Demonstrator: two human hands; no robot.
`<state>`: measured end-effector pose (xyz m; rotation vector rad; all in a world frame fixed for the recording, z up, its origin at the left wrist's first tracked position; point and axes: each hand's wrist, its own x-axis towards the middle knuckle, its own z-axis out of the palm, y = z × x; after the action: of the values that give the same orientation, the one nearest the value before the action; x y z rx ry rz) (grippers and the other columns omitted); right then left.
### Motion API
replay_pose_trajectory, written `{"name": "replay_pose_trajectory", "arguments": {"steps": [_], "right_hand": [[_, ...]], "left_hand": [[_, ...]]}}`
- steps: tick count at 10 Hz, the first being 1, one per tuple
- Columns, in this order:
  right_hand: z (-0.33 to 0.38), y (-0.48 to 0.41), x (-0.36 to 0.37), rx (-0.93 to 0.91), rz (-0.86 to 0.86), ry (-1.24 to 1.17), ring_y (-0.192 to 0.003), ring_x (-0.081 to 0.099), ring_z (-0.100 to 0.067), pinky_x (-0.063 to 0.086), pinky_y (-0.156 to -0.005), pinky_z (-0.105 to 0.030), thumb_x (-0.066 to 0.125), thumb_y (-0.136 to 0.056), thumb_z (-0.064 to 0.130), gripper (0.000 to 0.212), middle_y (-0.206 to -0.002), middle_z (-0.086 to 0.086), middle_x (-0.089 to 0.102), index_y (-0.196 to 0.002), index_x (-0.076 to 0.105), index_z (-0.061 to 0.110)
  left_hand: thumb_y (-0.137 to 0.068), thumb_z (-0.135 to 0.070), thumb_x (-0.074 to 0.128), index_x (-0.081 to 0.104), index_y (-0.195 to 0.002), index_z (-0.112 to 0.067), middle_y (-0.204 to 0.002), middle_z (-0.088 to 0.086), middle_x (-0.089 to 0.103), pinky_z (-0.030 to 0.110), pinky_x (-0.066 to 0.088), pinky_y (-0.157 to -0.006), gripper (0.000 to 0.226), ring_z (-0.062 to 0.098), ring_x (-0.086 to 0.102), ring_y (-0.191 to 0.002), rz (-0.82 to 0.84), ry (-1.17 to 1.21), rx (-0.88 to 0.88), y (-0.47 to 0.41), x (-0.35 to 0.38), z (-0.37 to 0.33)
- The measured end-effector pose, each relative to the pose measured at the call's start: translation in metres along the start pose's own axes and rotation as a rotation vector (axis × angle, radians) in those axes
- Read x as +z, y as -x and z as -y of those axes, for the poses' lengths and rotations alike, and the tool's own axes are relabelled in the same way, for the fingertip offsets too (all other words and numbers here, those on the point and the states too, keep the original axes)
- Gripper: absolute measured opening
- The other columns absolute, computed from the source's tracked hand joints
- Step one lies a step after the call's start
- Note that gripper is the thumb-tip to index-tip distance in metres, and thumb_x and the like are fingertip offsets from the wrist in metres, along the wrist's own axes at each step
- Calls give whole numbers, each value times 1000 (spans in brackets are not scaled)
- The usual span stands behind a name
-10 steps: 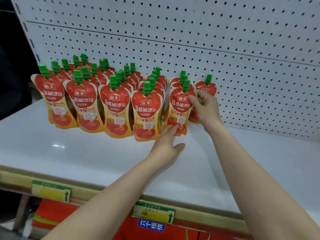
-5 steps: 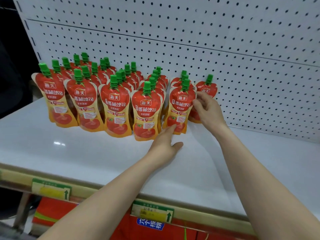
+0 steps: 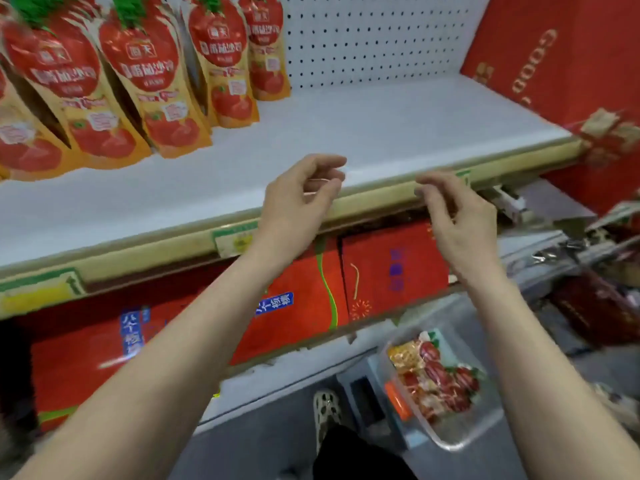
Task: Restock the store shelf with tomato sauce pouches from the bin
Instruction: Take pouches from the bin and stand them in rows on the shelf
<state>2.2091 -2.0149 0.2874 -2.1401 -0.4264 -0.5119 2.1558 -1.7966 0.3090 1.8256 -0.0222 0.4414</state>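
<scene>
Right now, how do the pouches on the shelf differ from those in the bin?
Shelf pouches stand upright; bin pouches lie flat. Shelf pouches form rows on the white shelf; bin pouches are jumbled in the clear bin below. Both look red and yellow.

White shelf [image 3: 363, 133] w/ upright pouches [image 3: 145, 77] left.

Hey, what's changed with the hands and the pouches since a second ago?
Both the left hand and right hand came off the front pouches and drew back to the shelf edge, now empty with fingers loosely curled. The view swung down and right, showing the bin. The pouches stayed standing on the shelf.
</scene>
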Motion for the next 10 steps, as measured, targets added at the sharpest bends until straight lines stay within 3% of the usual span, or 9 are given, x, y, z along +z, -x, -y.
{"name": "replay_pose_trajectory", "arguments": {"steps": [1, 2, 3, 4, 5, 7, 9, 10], "right_hand": [[-47, 81, -40, 184, -58, 53, -92, 65, -9, 48, -77, -17, 52, -101, 19, 19, -100, 7, 70, -111, 67, 19], [-98, 157, -63, 411, -70, 111, -94, 66, -7, 49, -80, -18, 51, -100, 17, 18, -100, 8, 70, -108, 66, 23], [-150, 220, -67, 673, 0, 186, -95, 66, -13, 50, -84, -32, 54, -98, 20, 18, -99, 8, 71, -111, 65, 25], [-201, 261, -56, 894, 103, 193, -103, 68, -24, 51, -90, -40, 56, -97, 18, 26, -105, -3, 73, -122, 63, 22], [-255, 272, -40, 1108, 182, 151, -115, 63, -30, 47, -99, -41, 54, -98, 14, 38, -119, -10, 70, -135, 55, 17], [-384, 249, -1, 1425, 227, 107, -120, 56, -40, 46, -98, -43, 51, -96, 12, 39, -131, -22, 60, -134, 48, 4], [-477, 239, 38, 1614, 260, -11, -122, 57, -33, 48, -54, -12, 46, -101, 17, 38, -132, -18, 59, -133, 53, -2], [-528, 239, 66, 1662, 410, 137, -129, 51, -33, 49, -99, -35, 48, -97, 17, 43, -141, -15, 51, -138, 48, 3]], "left_hand": [[-89, -13, 57, 65, -106, -26, -96, -3, 72, 38, 55, -88, 24, 19, 69, -90, 115, 53, -40, 38, 44, 13], [-91, -12, 57, 62, -108, -33, -96, -5, 71, 36, 55, -86, 27, 17, 67, -92, 255, 36, -121, 73, 93, 47], [-93, -11, 58, 60, -110, -35, -99, -6, 69, 32, 54, -86, 30, 14, 65, -95, 424, 1, -258, 104, 142, 92], [-92, -13, 60, 56, -114, -33, -104, -5, 67, 35, 52, -92, 29, 13, 64, -99, 610, -54, -407, 130, 194, 145], [-91, -16, 62, 55, -120, -30, -114, -2, 64, 35, 49, -97, 33, 14, 61, -109, 722, -145, -523, 148, 243, 198], [-90, -23, 63, 45, -140, -16, -139, 10, 52, 33, 41, -103, 54, 25, 51, -126, 950, -499, -530, 162, 346, 300], [-90, -28, 62, 27, -150, -14, -152, 14, 35, 35, 33, -109, 71, 30, 35, -138, 1105, -726, -532, 176, 415, 379], [-87, -28, 65, 25, -151, -16, -152, 9, 32, 40, 36, -108, 76, 30, 32, -139, 1126, -835, -471, 182, 426, 396]]}}
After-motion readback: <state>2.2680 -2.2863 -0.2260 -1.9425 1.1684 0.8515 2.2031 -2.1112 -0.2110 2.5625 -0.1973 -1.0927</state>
